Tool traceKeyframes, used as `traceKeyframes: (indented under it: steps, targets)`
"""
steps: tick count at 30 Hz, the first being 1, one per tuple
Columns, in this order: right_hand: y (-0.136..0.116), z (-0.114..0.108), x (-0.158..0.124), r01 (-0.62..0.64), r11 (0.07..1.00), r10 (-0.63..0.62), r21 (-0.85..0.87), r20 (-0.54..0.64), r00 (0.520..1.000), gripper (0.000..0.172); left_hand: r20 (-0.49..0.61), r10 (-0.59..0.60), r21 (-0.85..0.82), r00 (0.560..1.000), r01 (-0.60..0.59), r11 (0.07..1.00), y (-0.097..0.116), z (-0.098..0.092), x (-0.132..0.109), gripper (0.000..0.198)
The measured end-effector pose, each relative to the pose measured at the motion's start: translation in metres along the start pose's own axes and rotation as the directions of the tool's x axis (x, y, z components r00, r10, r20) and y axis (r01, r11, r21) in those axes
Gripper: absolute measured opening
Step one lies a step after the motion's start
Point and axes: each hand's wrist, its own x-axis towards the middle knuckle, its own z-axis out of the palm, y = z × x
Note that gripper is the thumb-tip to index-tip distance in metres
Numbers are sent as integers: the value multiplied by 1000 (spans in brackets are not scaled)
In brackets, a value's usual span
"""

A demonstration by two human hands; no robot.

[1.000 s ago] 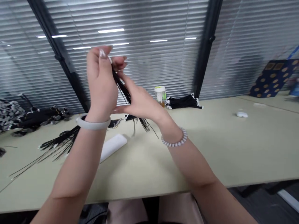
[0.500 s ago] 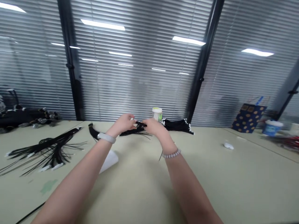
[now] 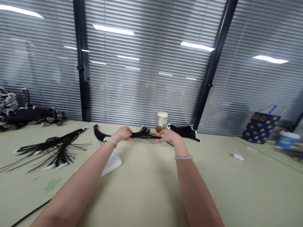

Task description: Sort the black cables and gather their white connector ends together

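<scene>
Near the back of the table, my left hand (image 3: 123, 133) is closed round one end of a bundle of thin black cables (image 3: 143, 135). The strands fan out to the right, and white tips show at the bundle's back. My right hand (image 3: 168, 136) is over the loose strands at the right, fingers apart; I cannot tell whether it touches them. Just behind it stands a clear cup with a white lid (image 3: 162, 119) and brown contents. Another black bundle with white ends (image 3: 183, 130) lies to the right of the cup. A curved black bundle (image 3: 98, 135) lies left of my left hand.
More black cable bundles (image 3: 59, 146) spread over the table's left side. A white object (image 3: 113, 163) lies partly behind my left forearm. To the right are a white mouse (image 3: 237, 156), a dotted dark blue bag (image 3: 260, 127) and a blue tub (image 3: 287, 139). Window blinds rise behind the table.
My hands have moved apart: the right has let go of the bundle and shifted right, opening its fingers. The bundle now lies stretched out from my left hand. The view has shifted slightly left.
</scene>
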Motion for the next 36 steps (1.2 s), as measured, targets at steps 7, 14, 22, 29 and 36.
traceKeyframes:
  steps: [7, 14, 22, 29, 36]
  targets:
    - [25, -12, -10, -48, 982, 42, 183, 41, 998, 66, 72, -40, -32, 997, 43, 999, -8, 5, 3, 17]
    - [31, -17, -14, 26, 977, -19, 212, -36, 999, 48, 109, -5, -99, 994, 16, 995, -15, 7, 5, 8]
    - [28, -13, -2, 46, 993, -12, 111, -294, 956, 30, 78, 42, -175, 996, -28, 984, -14, 10, 4, 20]
    - [32, -14, 0, 60, 988, 15, 139, -483, 875, 26, 95, 46, -229, 994, -23, 973, -18, 5, 8, 23]
    - [35, -17, 1, 99, 972, 81, 213, -700, 710, 37, 141, 107, -265, 984, -66, 962, -10, 0, 1, 29]
